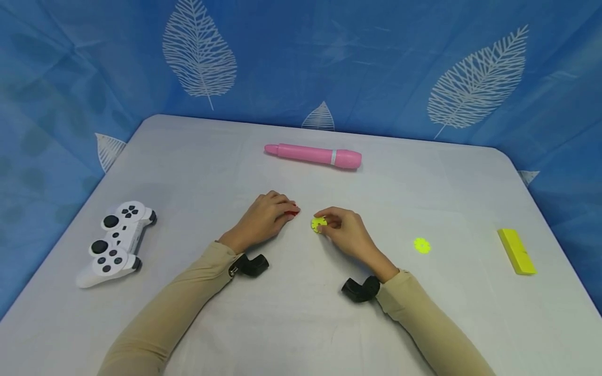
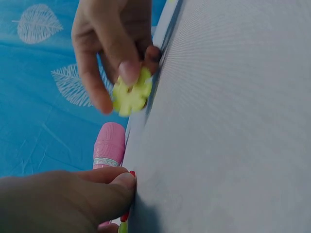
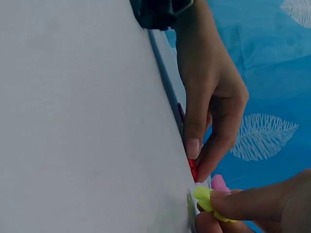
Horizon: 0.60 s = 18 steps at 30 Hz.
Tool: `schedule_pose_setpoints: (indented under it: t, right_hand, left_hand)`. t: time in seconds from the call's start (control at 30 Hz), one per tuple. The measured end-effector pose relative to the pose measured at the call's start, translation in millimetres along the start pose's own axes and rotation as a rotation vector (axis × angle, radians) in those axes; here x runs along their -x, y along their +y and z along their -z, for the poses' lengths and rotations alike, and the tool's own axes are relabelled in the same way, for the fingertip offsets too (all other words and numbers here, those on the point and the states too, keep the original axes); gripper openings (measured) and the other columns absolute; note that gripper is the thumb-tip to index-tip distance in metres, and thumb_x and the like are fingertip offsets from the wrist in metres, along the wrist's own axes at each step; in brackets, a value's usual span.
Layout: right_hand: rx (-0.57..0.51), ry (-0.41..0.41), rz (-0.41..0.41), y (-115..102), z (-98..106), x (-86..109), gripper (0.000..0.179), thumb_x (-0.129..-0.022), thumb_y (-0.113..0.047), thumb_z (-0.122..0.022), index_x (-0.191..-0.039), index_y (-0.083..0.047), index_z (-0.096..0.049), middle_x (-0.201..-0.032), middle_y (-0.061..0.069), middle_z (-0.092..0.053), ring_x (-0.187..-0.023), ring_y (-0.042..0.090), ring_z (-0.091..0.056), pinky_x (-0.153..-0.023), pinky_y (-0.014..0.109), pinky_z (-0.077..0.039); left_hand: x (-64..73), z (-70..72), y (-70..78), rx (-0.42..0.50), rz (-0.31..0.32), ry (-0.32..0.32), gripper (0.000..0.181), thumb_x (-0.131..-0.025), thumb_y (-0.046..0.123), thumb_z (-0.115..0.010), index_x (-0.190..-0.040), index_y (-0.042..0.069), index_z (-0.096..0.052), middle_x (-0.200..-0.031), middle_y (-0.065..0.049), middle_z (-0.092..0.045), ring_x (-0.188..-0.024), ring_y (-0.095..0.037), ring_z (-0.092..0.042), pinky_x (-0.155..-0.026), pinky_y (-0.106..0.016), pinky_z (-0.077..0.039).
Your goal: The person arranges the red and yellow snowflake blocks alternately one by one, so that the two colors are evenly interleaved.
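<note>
In the head view my left hand [image 1: 263, 218] rests low over the middle of the white table, its thumb and fingers pinching a small red piece [image 1: 293, 210]. The fingers hide most of that piece; its red edge [image 3: 193, 170] shows below the fingertips in the right wrist view. A bit of purple [image 3: 181, 112] peeks out behind the same hand. Just to the right, my right hand [image 1: 349, 231] pinches a yellow notched disc [image 1: 315, 224] between thumb and fingers. Held up off the table, the disc [image 2: 130, 99] shows its flower-like outline in the left wrist view.
Another yellow notched disc [image 1: 422, 245] lies right of my right hand, with a yellow block [image 1: 516, 251] farther right. A pink marker-shaped stick [image 1: 305, 153] lies behind both hands. At the left is a white game controller [image 1: 123, 237]. A blue leaf-patterned cloth [image 1: 367, 68] hangs behind.
</note>
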State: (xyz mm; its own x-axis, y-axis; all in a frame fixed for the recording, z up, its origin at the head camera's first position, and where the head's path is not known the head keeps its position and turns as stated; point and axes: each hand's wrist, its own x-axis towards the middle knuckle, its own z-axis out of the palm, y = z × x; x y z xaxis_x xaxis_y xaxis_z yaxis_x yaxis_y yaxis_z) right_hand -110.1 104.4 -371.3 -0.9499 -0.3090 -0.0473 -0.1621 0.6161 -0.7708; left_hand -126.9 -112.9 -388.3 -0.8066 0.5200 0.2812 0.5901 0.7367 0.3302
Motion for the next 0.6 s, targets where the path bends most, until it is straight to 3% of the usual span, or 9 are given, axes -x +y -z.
schedule_pose_setpoints:
  t: [0.1, 0.33, 0.6]
  right_hand:
    - [-0.033, 0.000, -0.024, -2, -2, -14.3, 0.024, -0.080, -0.011, -0.067, -0.104, -0.013, -0.067, -0.096, 0.011, -0.068, -0.082, 0.017, -0.064, -0.063, 0.024, -0.048]
    - [-0.132, -0.004, -0.078, -7, -7, -41.3, 0.025, -0.081, -0.012, -0.066, -0.106, -0.012, -0.066, -0.088, 0.013, -0.068, -0.058, 0.011, -0.054, -0.052, 0.022, -0.043]
    - [-0.061, -0.021, -0.099, -11, -12, -50.3, 0.028, -0.080, -0.013, -0.067, -0.107, -0.011, -0.065, -0.090, 0.012, -0.068, -0.064, 0.010, -0.056, -0.055, 0.021, -0.041]
  left_hand:
    - [-0.1, -0.3, -0.3, -0.006, -0.002, -0.003, 0.019, -0.089, 0.020, -0.058, -0.105, 0.017, -0.069, -0.104, 0.000, -0.065, -0.098, -0.020, -0.055, -0.080, -0.039, -0.044]
    - [0.0, 0.4, 0.1, -0.012, 0.010, -0.020, 0.020, -0.089, 0.021, -0.057, -0.106, 0.017, -0.068, -0.105, 0.000, -0.065, -0.098, -0.021, -0.055, -0.079, -0.039, -0.043]
    - [0.6, 0.7, -1.2, -0.016, 0.012, -0.024, 0.021, -0.089, 0.022, -0.057, -0.106, 0.016, -0.068, -0.104, -0.001, -0.065, -0.098, -0.021, -0.055, -0.080, -0.039, -0.043]
